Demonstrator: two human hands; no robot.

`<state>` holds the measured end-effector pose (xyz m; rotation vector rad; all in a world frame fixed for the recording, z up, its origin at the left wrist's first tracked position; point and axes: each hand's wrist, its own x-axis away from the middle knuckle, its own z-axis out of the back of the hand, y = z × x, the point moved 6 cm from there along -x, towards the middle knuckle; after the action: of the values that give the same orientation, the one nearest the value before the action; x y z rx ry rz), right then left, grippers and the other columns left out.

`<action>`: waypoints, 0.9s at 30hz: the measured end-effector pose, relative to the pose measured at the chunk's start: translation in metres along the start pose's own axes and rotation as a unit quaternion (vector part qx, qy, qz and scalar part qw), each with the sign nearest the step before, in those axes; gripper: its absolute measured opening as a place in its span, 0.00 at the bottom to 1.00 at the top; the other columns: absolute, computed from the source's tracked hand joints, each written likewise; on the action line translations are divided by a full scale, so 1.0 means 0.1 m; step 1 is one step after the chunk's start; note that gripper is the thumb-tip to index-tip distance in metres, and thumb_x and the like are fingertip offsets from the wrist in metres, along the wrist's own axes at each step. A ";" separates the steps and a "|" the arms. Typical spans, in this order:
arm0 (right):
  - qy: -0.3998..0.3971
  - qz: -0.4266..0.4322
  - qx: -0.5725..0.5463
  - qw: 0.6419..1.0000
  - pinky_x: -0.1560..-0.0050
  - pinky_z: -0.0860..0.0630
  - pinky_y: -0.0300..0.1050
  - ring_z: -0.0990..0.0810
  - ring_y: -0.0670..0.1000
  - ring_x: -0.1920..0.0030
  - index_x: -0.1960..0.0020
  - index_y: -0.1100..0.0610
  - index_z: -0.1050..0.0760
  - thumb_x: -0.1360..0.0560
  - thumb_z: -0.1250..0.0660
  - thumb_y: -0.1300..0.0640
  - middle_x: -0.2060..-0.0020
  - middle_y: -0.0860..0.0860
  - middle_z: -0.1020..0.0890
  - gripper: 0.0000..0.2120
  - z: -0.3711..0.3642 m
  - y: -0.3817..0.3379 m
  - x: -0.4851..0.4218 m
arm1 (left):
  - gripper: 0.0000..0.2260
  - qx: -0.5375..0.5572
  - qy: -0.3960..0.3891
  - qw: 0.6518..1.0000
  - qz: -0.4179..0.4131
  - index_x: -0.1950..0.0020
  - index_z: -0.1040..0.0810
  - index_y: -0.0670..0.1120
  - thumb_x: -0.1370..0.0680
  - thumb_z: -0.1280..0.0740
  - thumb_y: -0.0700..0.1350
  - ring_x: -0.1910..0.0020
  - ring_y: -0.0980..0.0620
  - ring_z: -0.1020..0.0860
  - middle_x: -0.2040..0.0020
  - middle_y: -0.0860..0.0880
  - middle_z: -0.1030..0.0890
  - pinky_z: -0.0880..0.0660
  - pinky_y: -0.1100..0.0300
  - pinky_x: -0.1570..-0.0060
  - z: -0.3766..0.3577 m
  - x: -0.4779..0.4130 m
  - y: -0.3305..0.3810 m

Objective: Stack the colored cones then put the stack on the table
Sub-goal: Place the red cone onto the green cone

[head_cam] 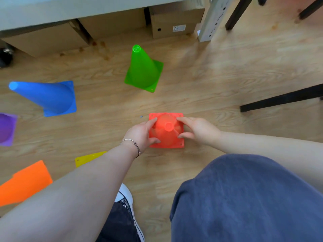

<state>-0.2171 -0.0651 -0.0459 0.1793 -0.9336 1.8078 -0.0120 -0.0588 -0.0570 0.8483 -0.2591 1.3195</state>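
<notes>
A red cone [167,131] stands upright on the wooden floor right below me. My left hand [141,135] grips its left side and my right hand [196,130] grips its right side, fingers wrapped around the cone body. A green cone [142,70] stands upright farther back. A blue cone [47,96] stands at the left, its tip leaning left in the wide-angle view. At the left edge is a purple cone [6,129], cut off by the frame. An orange cone [24,182] is at lower left. My left forearm hides most of a yellow cone [88,158].
The grey table [70,9] edge runs along the top, with cardboard boxes [173,20] under it. Black chair legs [283,97] cross the floor at right. My knee in blue cloth and a shoe [129,206] fill the bottom.
</notes>
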 end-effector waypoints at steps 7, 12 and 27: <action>0.030 0.038 -0.052 0.997 0.36 0.25 0.49 0.20 0.53 0.39 0.29 0.56 0.31 0.31 0.22 0.49 0.38 0.53 0.19 0.35 0.78 -0.27 -0.25 | 0.38 0.069 0.108 0.992 -0.009 0.27 0.33 0.52 0.34 0.23 0.56 0.37 0.49 0.23 0.35 0.51 0.21 0.25 0.52 0.40 0.76 0.05 0.04; 0.019 0.048 -0.064 0.997 0.36 0.24 0.49 0.20 0.50 0.40 0.38 0.51 0.31 0.33 0.22 0.45 0.41 0.48 0.19 0.29 1.33 -0.55 -0.37 | 0.35 0.068 0.182 0.981 -0.026 0.29 0.29 0.53 0.34 0.24 0.58 0.42 0.52 0.20 0.40 0.53 0.19 0.24 0.55 0.44 1.32 0.21 0.08; 0.148 0.066 -0.077 0.984 0.38 0.26 0.46 0.20 0.49 0.40 0.35 0.49 0.30 0.34 0.22 0.45 0.40 0.49 0.18 0.31 2.37 -1.22 -0.92 | 0.31 0.132 0.280 0.950 -0.052 0.31 0.26 0.49 0.32 0.22 0.47 0.43 0.51 0.19 0.40 0.47 0.19 0.25 0.53 0.38 2.67 -0.02 0.01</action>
<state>-0.1428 -0.2726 0.1308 -0.2488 -0.8837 1.8121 0.0635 -0.2393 0.1244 0.6618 0.4120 1.4569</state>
